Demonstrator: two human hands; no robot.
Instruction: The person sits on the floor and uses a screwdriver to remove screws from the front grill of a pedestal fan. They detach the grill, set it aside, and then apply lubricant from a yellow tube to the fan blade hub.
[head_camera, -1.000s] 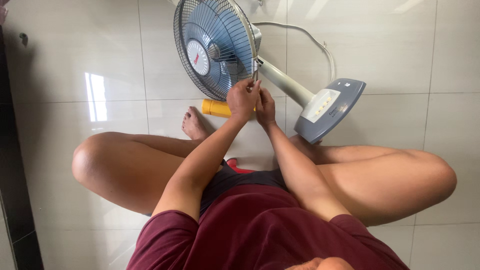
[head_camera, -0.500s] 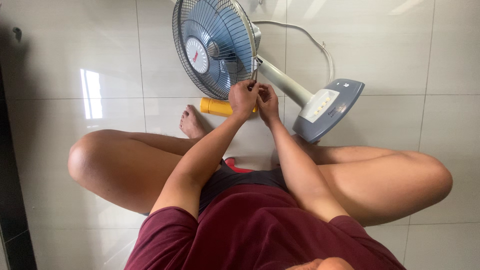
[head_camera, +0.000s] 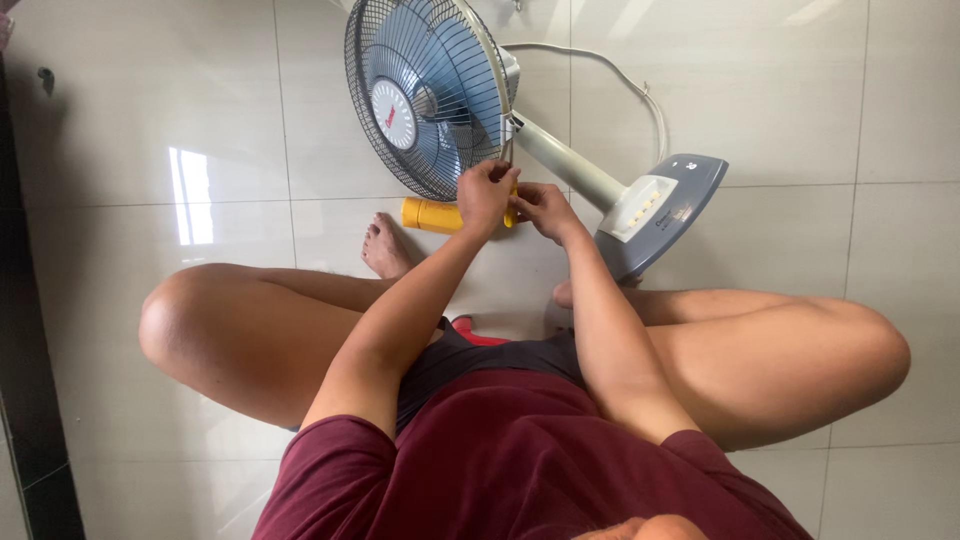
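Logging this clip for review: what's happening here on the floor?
A person sits cross-legged on a tiled floor with a blue fan lying on its side before them. The left hand and right hand meet at the grille's rim near the neck, gripping a yellow-handled tool. A yellow cylinder lies just behind the hands.

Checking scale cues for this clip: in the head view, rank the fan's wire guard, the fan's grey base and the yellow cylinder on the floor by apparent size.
1. Wire guard, largest.
2. Grey base.
3. Yellow cylinder, smallest, though the left hand hides part of it.
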